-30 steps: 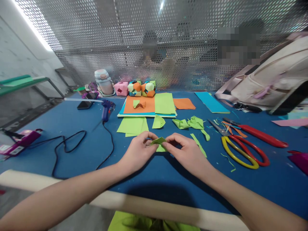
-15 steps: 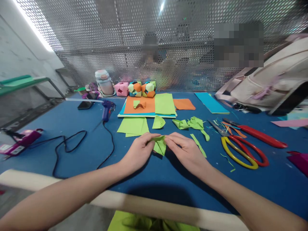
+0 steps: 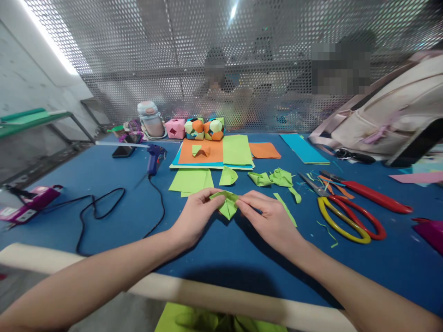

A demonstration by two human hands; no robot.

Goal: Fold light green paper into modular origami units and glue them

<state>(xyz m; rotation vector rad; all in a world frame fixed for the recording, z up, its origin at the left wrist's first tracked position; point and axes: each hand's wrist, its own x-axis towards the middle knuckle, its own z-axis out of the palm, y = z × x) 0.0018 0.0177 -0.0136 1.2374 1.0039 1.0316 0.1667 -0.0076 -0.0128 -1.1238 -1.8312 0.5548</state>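
Between both hands, just above the blue table, is a piece of folded green paper (image 3: pixel 228 206), creased down its middle with a point toward me. My left hand (image 3: pixel 199 214) pinches its left side, the thumb lying on top. At the right edge, my right hand (image 3: pixel 272 219) grips it between thumb and fingers. Beyond them lie a small folded green piece (image 3: pixel 228 175), a stack of green sheets (image 3: pixel 191 180) and crumpled green paper pieces (image 3: pixel 281 177). A green paper strip (image 3: pixel 285 209) rests beside my right hand.
Scissors (image 3: pixel 342 216) with red and yellow handles and a red-handled cutter (image 3: pixel 379 196) lie to the right. A glue gun (image 3: pixel 153 159) with its cord stands left. Farther back are paper balls (image 3: pixel 213 128), a bottle (image 3: pixel 151 119), blue paper (image 3: pixel 304 148) and a backpack (image 3: pixel 384 110).
My left thumb has moved onto the paper's upper left part, and the folded paper has turned and spread slightly, showing more of its creased face. My right hand stays nearly in place.
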